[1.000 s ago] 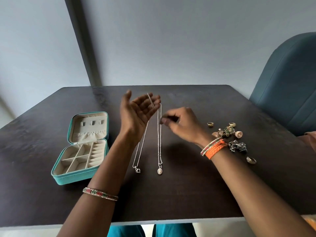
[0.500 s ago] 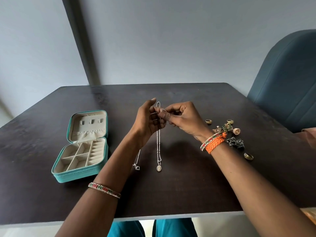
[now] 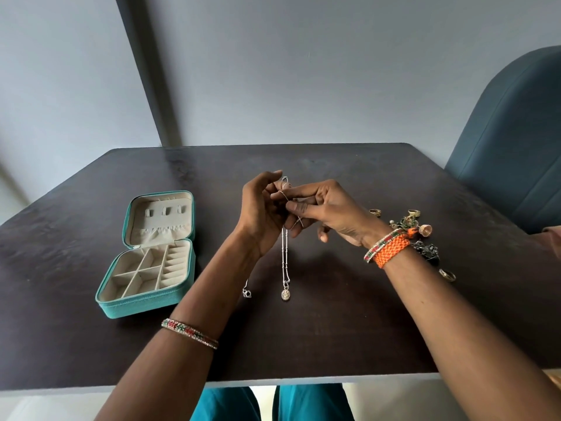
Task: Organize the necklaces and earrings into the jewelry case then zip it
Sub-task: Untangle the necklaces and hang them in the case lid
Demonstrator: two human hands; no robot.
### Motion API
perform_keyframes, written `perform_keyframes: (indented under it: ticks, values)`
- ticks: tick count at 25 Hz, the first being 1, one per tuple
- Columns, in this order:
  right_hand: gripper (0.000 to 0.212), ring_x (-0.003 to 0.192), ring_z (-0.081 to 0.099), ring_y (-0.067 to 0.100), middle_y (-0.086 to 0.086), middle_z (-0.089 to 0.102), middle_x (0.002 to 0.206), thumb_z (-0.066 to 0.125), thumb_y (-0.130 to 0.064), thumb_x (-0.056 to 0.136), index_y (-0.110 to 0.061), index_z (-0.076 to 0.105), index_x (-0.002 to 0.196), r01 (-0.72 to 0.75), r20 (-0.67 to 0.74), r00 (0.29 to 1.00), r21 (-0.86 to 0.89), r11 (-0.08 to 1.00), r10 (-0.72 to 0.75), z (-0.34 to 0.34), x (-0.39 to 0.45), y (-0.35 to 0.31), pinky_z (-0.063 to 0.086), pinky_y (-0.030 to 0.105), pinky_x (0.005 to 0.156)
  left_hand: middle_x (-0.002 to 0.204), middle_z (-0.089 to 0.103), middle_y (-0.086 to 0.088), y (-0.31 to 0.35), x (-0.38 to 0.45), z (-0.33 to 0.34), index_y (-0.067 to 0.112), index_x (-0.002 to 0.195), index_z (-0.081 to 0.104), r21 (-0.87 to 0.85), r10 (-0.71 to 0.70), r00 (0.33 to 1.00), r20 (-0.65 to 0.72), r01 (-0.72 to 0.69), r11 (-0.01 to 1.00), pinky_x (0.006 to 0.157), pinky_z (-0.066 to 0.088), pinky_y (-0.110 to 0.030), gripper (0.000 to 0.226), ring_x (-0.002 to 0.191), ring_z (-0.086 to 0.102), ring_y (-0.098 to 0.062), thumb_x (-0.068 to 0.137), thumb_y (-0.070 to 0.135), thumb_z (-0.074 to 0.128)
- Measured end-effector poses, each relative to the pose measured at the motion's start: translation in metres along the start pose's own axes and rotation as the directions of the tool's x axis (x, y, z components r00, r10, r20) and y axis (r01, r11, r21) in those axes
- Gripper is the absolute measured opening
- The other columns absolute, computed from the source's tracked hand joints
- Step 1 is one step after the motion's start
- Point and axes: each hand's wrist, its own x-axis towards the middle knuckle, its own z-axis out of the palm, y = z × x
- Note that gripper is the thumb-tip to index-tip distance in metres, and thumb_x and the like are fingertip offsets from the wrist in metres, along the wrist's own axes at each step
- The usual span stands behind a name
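A silver necklace [image 3: 284, 259] with an oval pendant [image 3: 285, 295] lies stretched along the middle of the dark table [image 3: 91, 344]. My left hand [image 3: 261, 214] and my right hand [image 3: 324, 212] meet above its far end, and both pinch the chain between curled fingers. A second thin necklace [image 3: 246, 291] with a small pendant pokes out from under my left forearm; most of it is hidden. The teal jewelry case [image 3: 148, 302] lies open at the left, its cream compartments empty. Earrings and rings [image 3: 409, 221] sit in a cluster behind my right wrist.
A blue chair [image 3: 513, 141] stands at the table's right side. A grey wall with a dark vertical strip rises behind the table. The table's near edge runs just above my knees.
My left hand has gone from an open palm under the chain to curled fingers that hold it. My right hand has moved left to meet it and works the chain's far end.
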Motion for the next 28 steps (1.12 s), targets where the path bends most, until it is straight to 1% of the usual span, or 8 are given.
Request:
perform_keyframes:
  ticks: [2,6,11,14,17,20,24,28]
  values:
    - [0.027,0.062,0.071,0.017,0.0,0.073,0.072,0.06,-0.011,0.091,-0.013,0.065,0.117,0.003,-0.053,0.999,-0.005,1.0,-0.003,0.0,0.001,0.0,0.038,0.017,0.033,0.056,0.041,-0.007,0.0,0.001,-0.001,0.008,0.068,0.048,-0.037,0.003,1.0,-0.011,-0.003,0.999,0.044,0.032,-0.026,0.03,0.041,0.038,-0.02,0.088,0.029,0.038]
    - [0.012,0.053,0.066,0.013,0.001,0.069,0.064,0.063,-0.014,0.09,-0.01,0.072,0.097,0.077,-0.24,0.967,-0.024,0.997,-0.081,0.001,0.002,-0.004,0.035,0.016,0.035,0.057,0.046,-0.008,0.0,0.002,-0.002,0.004,0.068,0.054,-0.136,-0.029,1.0,-0.003,0.028,0.99,0.051,0.043,-0.024,0.035,0.047,0.047,-0.019,0.088,0.028,0.038]
    - [0.006,0.045,0.055,0.002,-0.002,0.066,0.06,0.072,-0.009,0.081,-0.003,0.073,0.082,0.136,-0.424,0.891,-0.094,0.986,-0.164,-0.009,0.0,-0.004,0.035,0.008,0.04,0.053,0.034,0.002,-0.002,-0.001,0.007,0.007,0.067,0.051,-0.068,-0.15,0.988,0.044,0.153,0.986,0.044,0.03,-0.017,0.037,0.04,0.029,-0.009,0.092,0.027,0.034]
    - [0.009,0.051,0.058,0.003,0.002,0.069,0.07,0.067,-0.015,0.086,-0.008,0.072,0.084,0.103,-0.425,0.893,-0.123,0.987,-0.146,-0.011,0.002,0.002,0.036,0.013,0.04,0.053,0.046,0.001,-0.001,0.0,0.006,0.004,0.075,0.057,-0.084,-0.134,0.988,0.08,0.141,0.986,0.044,0.036,-0.016,0.039,0.042,0.037,-0.008,0.093,0.029,0.034]
    - [0.024,0.072,0.066,0.01,-0.003,0.071,0.081,0.055,-0.03,0.095,-0.014,0.073,0.093,0.036,-0.423,0.904,-0.076,0.996,-0.065,-0.013,0.005,0.004,0.043,0.019,0.046,0.066,0.062,-0.004,0.0,-0.001,0.003,0.001,0.089,0.063,-0.091,-0.112,0.986,0.121,0.123,0.988,0.05,0.044,-0.017,0.046,0.047,0.047,-0.008,0.094,0.037,0.035]
    - [0.029,0.082,0.064,0.014,0.002,0.073,0.092,0.052,-0.035,0.095,-0.016,0.073,0.094,-0.015,-0.421,0.907,0.016,1.0,0.021,-0.017,0.006,0.004,0.047,0.023,0.056,0.072,0.062,-0.004,0.001,-0.001,0.004,0.004,0.09,0.063,-0.033,-0.097,0.989,0.109,0.102,0.994,0.056,0.047,-0.017,0.047,0.052,0.05,-0.009,0.094,0.042,0.036]
    - [0.017,0.086,0.063,0.016,0.002,0.072,0.091,0.059,-0.023,0.091,-0.014,0.073,0.097,-0.127,-0.302,0.943,0.072,0.989,0.143,-0.021,0.006,0.005,0.047,0.027,0.065,0.072,0.053,-0.001,0.001,-0.001,0.004,0.009,0.087,0.059,0.013,-0.053,0.994,0.099,0.052,0.999,0.061,0.048,-0.017,0.025,0.058,0.049,-0.008,0.096,0.025,0.042]
    - [0.022,0.082,0.059,0.013,0.001,0.069,0.085,0.07,-0.025,0.084,-0.011,0.073,0.1,-0.189,-0.295,0.935,0.052,0.981,0.196,-0.02,0.006,0.008,0.046,0.024,0.062,0.07,0.054,0.0,-0.002,0.003,0.005,0.008,0.094,0.06,0.049,-0.011,0.998,0.064,0.007,0.999,0.064,0.052,-0.017,0.018,0.061,0.052,-0.008,0.097,0.01,0.042]
